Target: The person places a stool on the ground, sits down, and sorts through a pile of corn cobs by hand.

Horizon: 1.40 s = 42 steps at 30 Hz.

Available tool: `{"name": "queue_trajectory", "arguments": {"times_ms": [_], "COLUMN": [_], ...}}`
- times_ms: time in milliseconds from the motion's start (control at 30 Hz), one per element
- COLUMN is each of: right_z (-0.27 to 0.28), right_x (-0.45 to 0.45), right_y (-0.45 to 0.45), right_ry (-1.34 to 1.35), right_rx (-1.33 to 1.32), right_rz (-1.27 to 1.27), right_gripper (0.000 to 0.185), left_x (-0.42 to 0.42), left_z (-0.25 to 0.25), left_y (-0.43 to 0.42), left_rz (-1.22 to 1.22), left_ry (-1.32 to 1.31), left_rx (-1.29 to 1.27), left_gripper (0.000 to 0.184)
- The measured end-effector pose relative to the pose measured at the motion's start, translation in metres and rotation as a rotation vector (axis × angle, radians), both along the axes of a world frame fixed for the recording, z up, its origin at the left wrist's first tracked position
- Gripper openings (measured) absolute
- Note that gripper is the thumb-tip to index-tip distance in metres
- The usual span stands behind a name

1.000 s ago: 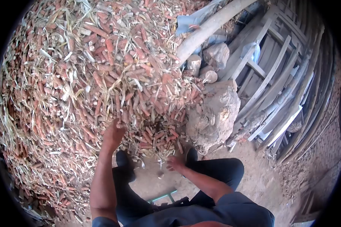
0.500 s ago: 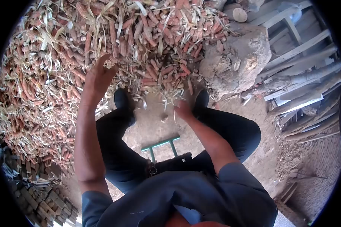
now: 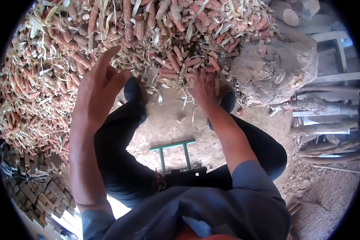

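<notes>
A large pile of reddish corn cobs [image 3: 174, 62] mixed with dry husks spreads before me. My left hand [image 3: 102, 86] hovers at the pile's near edge, palm down; its index finger and thumb are apart, and nothing shows between them. My right hand [image 3: 204, 88] reaches down to the cobs at the lower edge of the pile. Its fingers are spread, with the tips at or just over a few loose cobs; whether they touch is hard to make out.
A big rough stone [image 3: 274, 68] stands right of the pile. Wooden poles [image 3: 324, 106] and boards lie at far right. Stacked bricks [image 3: 36, 196] are at lower left. A green metal frame [image 3: 174, 146] stands on the dirt floor between my legs.
My right hand has moved forward from the floor to the cobs, its fingers spreading. My left hand has shifted slightly, its fingers still apart. The view has tilted and shifted.
</notes>
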State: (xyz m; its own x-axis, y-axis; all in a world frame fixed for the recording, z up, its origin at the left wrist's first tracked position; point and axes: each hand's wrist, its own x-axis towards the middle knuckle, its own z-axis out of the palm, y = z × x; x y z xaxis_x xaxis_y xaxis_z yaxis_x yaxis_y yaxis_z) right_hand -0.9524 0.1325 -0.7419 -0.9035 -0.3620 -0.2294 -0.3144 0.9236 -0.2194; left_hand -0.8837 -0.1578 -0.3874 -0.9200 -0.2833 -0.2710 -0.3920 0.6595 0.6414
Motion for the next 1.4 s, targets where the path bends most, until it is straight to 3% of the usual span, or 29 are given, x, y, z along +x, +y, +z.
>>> {"name": "queue_trajectory", "arguments": {"times_ms": [267, 433, 533, 733, 767, 867, 900, 967, 1200, 1300, 1400], "right_z": [-0.030, -0.076, -0.045, -0.052, -0.051, -0.059, -0.060, -0.058, -0.067, -0.074, -0.071], "right_x": [-0.020, -0.028, -0.024, -0.033, -0.033, -0.038, -0.036, -0.021, -0.024, -0.020, -0.022], "right_y": [-0.027, -0.027, -0.035, -0.040, -0.038, -0.035, -0.035, -0.036, -0.036, -0.036, -0.042], "right_ry": [-0.155, -0.183, -0.163, -0.293, -0.258, -0.336, -0.333, -0.067, -0.163, -0.030, -0.091], "right_rx": [0.142, -0.009, 0.075, 0.031, 0.072, 0.009, 0.008, 0.082, -0.078, -0.034, -0.011], "right_rz": [0.045, -0.162, -0.155, -0.240, -0.200, -0.206, -0.208, -0.134, -0.225, -0.192, -0.274], "right_gripper": [0.109, 0.108, 0.102, 0.096, 0.088, 0.090, 0.090, 0.083, 0.070, 0.063, 0.062], "left_x": [-0.003, -0.004, -0.003, -0.006, -0.006, -0.005, -0.006, -0.006, -0.008, -0.007, -0.006], "left_z": [-0.002, -0.004, -0.005, -0.005, -0.006, -0.008, -0.009, -0.008, -0.007, -0.010, -0.011], "left_y": [0.001, 0.002, 0.004, 0.005, 0.004, 0.003, 0.003, 0.004, 0.007, 0.007, 0.008], "left_rz": [-0.001, -0.056, -0.048, -0.016, -0.019, -0.055, -0.051, -0.048, -0.048, -0.042, -0.032], "left_ry": [-0.018, 0.042, 0.026, 0.007, 0.011, 0.024, 0.014, 0.005, 0.008, -0.006, -0.004], "left_rx": [0.040, 0.076, 0.072, 0.098, 0.099, 0.063, 0.062, 0.061, 0.064, 0.050, 0.053], "left_gripper": [0.051, 0.051, 0.051, 0.052, 0.052, 0.052, 0.052, 0.052, 0.053, 0.053, 0.054]}}
